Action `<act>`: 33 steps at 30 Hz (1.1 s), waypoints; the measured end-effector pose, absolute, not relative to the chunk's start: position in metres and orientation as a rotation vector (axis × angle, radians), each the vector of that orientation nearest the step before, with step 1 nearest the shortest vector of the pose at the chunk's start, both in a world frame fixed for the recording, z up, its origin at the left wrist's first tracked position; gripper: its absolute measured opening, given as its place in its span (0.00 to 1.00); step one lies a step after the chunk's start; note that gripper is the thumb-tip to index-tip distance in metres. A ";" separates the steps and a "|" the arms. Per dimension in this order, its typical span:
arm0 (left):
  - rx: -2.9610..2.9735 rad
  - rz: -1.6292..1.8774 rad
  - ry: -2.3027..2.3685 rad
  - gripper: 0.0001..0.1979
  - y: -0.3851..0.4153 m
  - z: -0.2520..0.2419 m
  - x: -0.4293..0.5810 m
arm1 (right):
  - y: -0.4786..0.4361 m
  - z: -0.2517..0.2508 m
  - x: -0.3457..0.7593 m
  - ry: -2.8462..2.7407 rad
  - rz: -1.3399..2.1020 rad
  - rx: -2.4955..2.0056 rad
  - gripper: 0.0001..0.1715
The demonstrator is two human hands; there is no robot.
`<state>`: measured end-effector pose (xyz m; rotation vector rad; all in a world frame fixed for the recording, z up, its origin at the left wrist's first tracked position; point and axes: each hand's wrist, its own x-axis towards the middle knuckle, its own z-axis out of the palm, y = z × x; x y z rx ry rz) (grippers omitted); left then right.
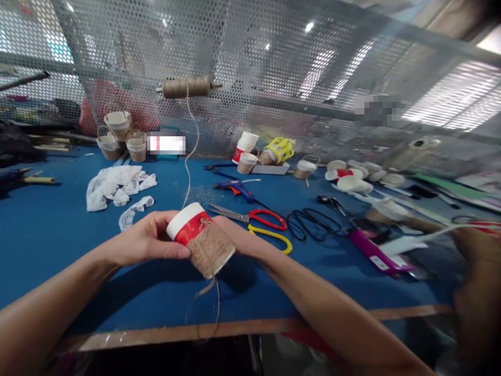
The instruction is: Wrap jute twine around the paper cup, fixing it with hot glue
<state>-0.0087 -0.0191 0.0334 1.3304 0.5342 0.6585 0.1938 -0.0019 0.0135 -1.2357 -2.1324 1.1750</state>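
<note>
As both forearms reach over a blue table (66, 214), a paper cup (198, 237) wrapped partly in twine (211, 251) lies between the hands, its long axis slanting from rim at upper left to base at lower right. The left hand (151, 240) grips its left side, thumb in front; the right hand (230, 235) is behind the cup, its grip hidden.

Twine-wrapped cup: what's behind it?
Part of the right hand shows beyond the cup; its fingers are hidden. Twine runs from behind the rim up to the spool. Anything else directly behind is covered.
</note>
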 end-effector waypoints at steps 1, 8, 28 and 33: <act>1.340 0.677 0.565 0.11 -0.017 0.031 -0.007 | 0.003 0.014 0.194 -2.147 1.093 -1.309 0.08; 1.495 0.677 0.720 0.14 -0.009 0.018 -0.002 | 0.034 0.043 0.229 -2.018 0.392 -1.818 0.19; 1.857 0.592 0.876 0.12 -0.010 0.011 0.001 | 0.076 0.035 0.265 -1.747 0.395 -2.068 0.21; 1.805 0.712 0.906 0.12 -0.008 0.008 0.000 | 0.028 0.054 0.255 -1.698 0.737 -1.712 0.12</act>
